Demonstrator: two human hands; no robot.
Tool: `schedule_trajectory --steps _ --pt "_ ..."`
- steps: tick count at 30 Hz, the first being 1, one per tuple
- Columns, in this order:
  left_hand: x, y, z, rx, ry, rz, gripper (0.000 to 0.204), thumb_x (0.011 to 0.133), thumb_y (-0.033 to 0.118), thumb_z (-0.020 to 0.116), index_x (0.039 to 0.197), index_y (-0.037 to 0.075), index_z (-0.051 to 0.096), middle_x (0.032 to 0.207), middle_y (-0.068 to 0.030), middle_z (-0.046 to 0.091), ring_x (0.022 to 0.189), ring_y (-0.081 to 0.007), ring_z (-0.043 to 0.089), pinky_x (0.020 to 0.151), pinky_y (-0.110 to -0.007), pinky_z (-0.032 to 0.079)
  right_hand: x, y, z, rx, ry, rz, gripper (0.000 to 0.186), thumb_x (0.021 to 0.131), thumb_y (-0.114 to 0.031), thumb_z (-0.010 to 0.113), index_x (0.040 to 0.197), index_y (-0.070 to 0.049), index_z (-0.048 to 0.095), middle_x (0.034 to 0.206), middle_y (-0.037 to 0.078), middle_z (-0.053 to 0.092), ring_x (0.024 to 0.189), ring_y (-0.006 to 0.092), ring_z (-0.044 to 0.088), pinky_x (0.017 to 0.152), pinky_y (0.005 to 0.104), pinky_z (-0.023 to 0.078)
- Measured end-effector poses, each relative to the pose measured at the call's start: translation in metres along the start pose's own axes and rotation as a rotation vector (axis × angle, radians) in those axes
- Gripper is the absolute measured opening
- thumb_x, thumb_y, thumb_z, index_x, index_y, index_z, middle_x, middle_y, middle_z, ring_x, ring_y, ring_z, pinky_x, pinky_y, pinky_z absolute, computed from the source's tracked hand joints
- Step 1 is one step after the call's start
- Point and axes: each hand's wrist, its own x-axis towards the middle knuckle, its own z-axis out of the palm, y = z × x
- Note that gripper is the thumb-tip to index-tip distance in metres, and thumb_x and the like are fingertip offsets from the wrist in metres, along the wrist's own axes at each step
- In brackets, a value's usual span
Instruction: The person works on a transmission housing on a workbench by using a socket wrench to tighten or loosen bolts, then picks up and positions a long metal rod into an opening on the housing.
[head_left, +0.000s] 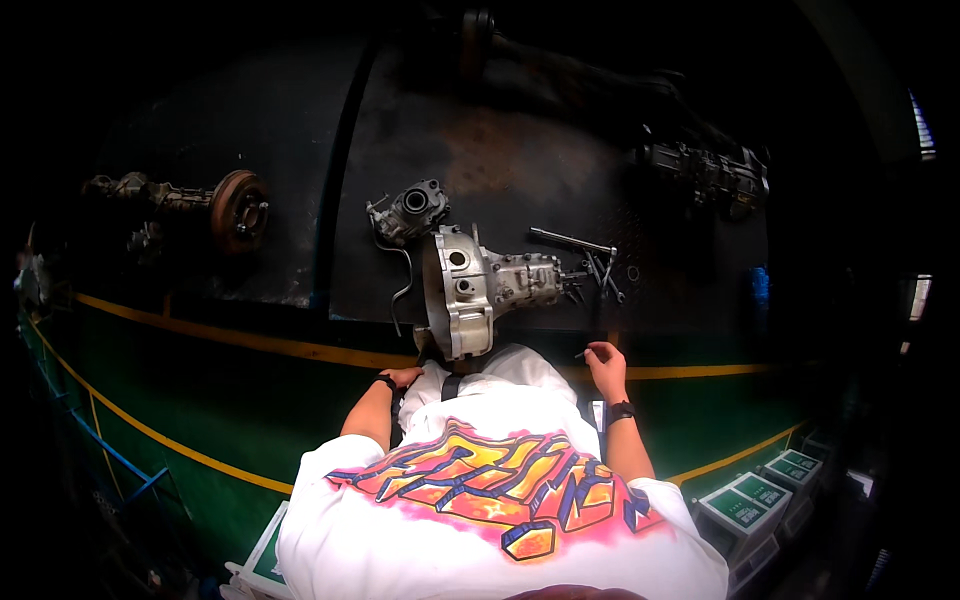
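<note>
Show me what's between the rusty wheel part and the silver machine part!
The head view shows a smaller metal part, a bent metal rod and, farther left, a dark strip between the rusty wheel part and the silver machine part.

The left hand (404, 376) is by the white pants (525, 370). The right hand (606, 366) pinches a small thin thing (580, 354). On the dark tabletop (560, 180), a long wrench (572, 240) lies right of a big gearbox (472, 290).

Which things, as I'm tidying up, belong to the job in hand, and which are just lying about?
Likely the job:
silvery gear housing
small, unclear item in the right hand
long-handled wrench, loose tools

Apparently lying about:
rusty drum assembly, left
dark gear unit, far right
green-and-white boxes, lower right
</note>
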Motion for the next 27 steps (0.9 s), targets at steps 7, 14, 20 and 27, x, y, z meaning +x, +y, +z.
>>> schedule_trajectory --steps 7,14,20,27 --pt "-0.025 0.038 -0.004 0.200 -0.023 -0.005 0.067 0.098 0.058 0.053 0.141 0.009 0.065 0.141 -0.0137 0.066 0.121 -0.0260 0.063 0.107 -0.038 0.044 -0.022 0.027 -0.012 0.115 0.028 0.160 0.021 0.097 -0.012 0.073 0.115 -0.002 0.074 0.096 0.006 0.075 0.082 0.0132 0.070 0.071 0.0264 0.055" --pt "-0.077 0.050 0.022 -0.057 0.064 -0.106 0.061 0.096 0.050 0.059 0.135 0.004 0.067 0.133 -0.0156 0.070 0.114 -0.0273 0.067 0.100 -0.039 0.048 0.074 0.103 -0.012 0.302 -0.094 0.303 0.021 0.098 -0.016 0.074 0.115 -0.003 0.072 0.096 0.005 0.075 0.079 0.0132 0.071 0.066 0.0267 0.055" --pt "-0.086 -0.007 0.054 -0.350 0.615 0.238 0.024 0.101 0.027 0.059 0.113 0.007 0.065 0.092 -0.0039 0.070 0.070 -0.0151 0.064 0.062 -0.032 0.049 0.172 0.153 0.028 0.369 -0.251 0.366 0.026 0.098 -0.025 0.075 0.113 -0.003 0.073 0.094 0.005 0.077 0.078 0.0131 0.073 0.063 0.0268 0.054" --pt "-0.150 -0.015 0.125 -0.475 0.758 0.097 0.026 0.104 0.026 0.057 0.122 0.009 0.065 0.103 -0.0039 0.071 0.084 -0.0148 0.070 0.069 -0.030 0.053 0.224 0.170 0.063 0.550 -0.353 0.437 0.025 0.099 -0.025 0.074 0.117 -0.008 0.073 0.097 0.003 0.078 0.079 0.0096 0.072 0.057 0.0248 0.048"
